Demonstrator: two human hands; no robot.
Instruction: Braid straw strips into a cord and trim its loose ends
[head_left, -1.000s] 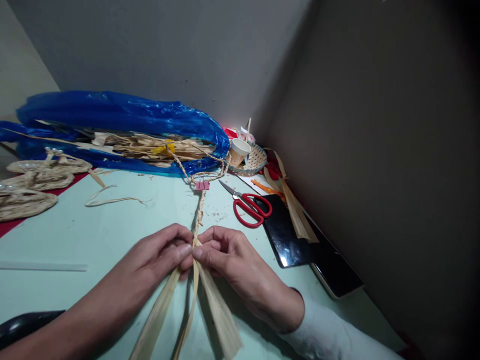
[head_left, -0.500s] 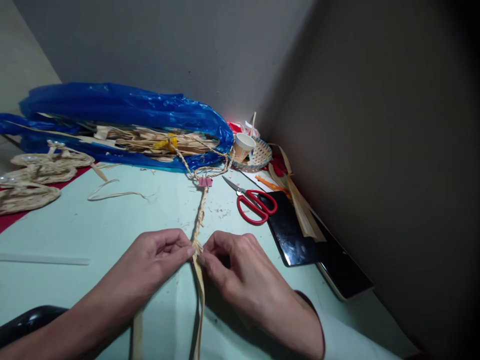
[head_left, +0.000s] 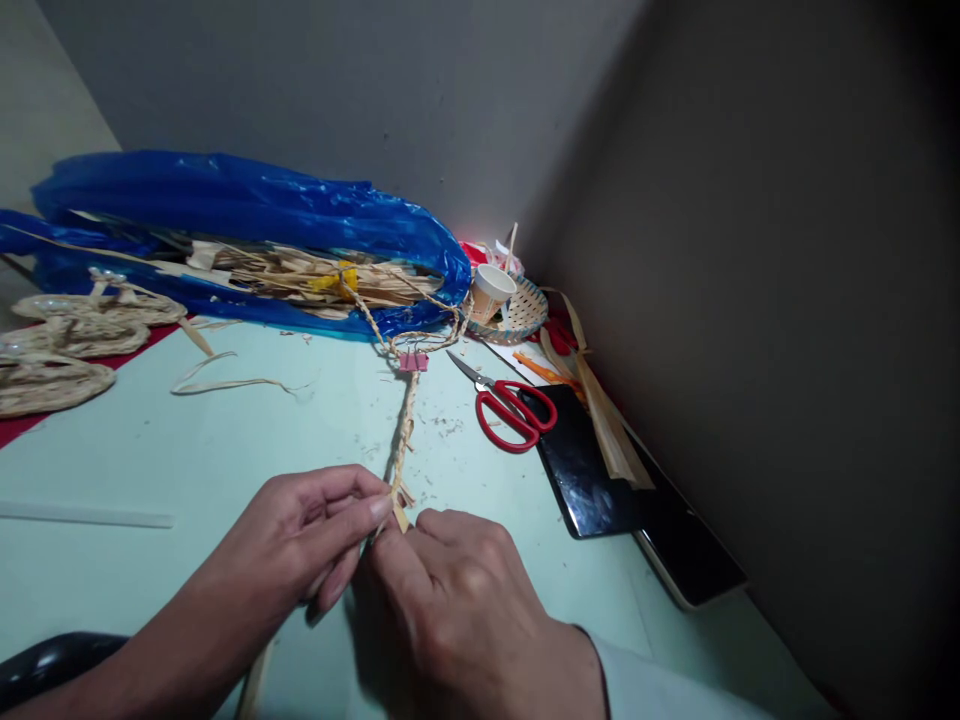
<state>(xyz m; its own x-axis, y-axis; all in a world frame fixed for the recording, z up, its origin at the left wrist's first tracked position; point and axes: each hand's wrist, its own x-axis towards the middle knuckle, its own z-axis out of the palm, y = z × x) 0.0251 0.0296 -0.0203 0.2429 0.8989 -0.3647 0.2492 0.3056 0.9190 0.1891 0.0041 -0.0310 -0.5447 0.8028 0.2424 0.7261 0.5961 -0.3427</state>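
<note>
A braided straw cord (head_left: 406, 425) runs toward me from a pink binder clip (head_left: 413, 361) on the table. My left hand (head_left: 315, 540) pinches the near end of the braid between thumb and fingers. Just right of it and lower, my right hand (head_left: 457, 595) is closed, back upward, on the loose strands below the braid. A short flat piece of strand (head_left: 401, 516) shows between the two hands. The rest of the strands are hidden under my right hand.
Red-handled scissors (head_left: 510, 412) lie right of the braid, beside two dark tablets (head_left: 589, 475). Behind are a blue plastic bag (head_left: 262, 205) of straw, a paper cup (head_left: 493, 290) and a basket (head_left: 529, 310). Woven straw pieces (head_left: 56, 385) lie left, near a white strip (head_left: 86, 515).
My right hand has moved down and left, turning its back upward over the strands. The long strands that hung below the braid are now mostly covered. My left hand still pinches the braid.
</note>
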